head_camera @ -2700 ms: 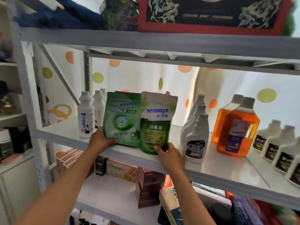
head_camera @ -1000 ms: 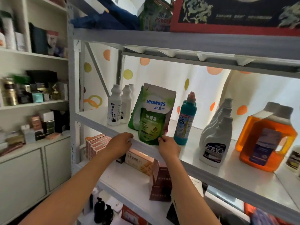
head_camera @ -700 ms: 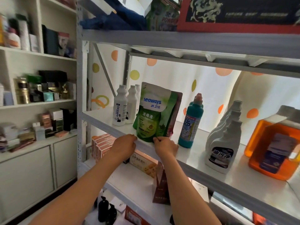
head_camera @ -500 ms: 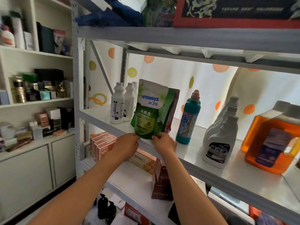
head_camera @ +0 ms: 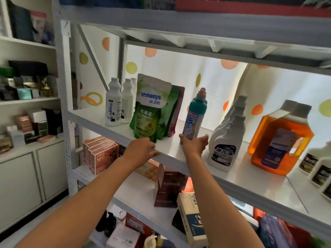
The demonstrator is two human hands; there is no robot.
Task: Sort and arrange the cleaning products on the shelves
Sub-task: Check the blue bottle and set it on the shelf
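green and white, the seaways refill pouch (head_camera: 150, 108) stands upright near the front edge of the white metal shelf (head_camera: 172, 153), and it serves as the landmark for everything else. half a second ago both hands were pinching its bottom corners; now both have let go. the left hand (head_camera: 141, 149) has dropped just below and in front of the pouch, its relaxed fingers lying over the shelf's front lip and holding nothing. the right hand (head_camera: 194, 144) has moved to the right of the pouch, where thumb and fingers wrap the base of the teal bottle with a pink cap (head_camera: 195, 115). directly behind the pouch, two more pouches (head_camera: 174, 111) stand in a row, one green and one pinkish, only their right edges showing. to the left of the pouch stand white bottles (head_camera: 113, 102) with dark print. further right of the pouch, past the teal bottle, is a row of white spray-style bottles (head_camera: 227, 140), then orange liquid jugs (head_camera: 279, 138). below the pouch, the lower shelf holds red boxes (head_camera: 100, 154).
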